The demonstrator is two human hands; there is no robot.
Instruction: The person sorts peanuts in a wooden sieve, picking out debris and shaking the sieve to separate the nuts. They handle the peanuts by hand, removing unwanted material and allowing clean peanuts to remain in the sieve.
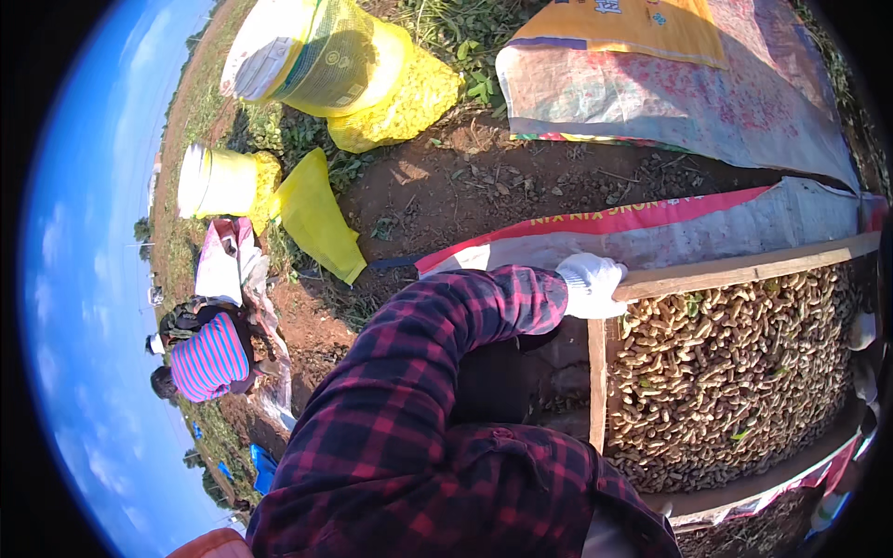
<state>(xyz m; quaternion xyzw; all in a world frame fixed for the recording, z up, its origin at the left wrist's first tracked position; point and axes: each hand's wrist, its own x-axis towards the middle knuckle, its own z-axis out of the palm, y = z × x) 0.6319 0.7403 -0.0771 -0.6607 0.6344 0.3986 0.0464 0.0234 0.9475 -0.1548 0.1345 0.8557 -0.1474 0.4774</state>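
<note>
My left hand (591, 284), in a white knitted glove, grips the near end of the upper rail of a wooden-framed tray (750, 268). Unshelled peanuts (732, 376) with a few green leaf bits fill the tray. At the lower rail's near end, only a small pale tip of what looks like my right hand (667, 509) shows past my plaid sleeve; its grip is hidden. On the tray's far side, at the dim right rim, are another person's gloved hands (862, 331).
Woven plastic sheets (670, 104) lie beyond the tray. Yellow mesh bags of produce with white buckets (265, 66) stand on soil at the upper left, near an empty yellow mesh bag (321, 223). A person in a striped shirt (209, 357) bends low at the left.
</note>
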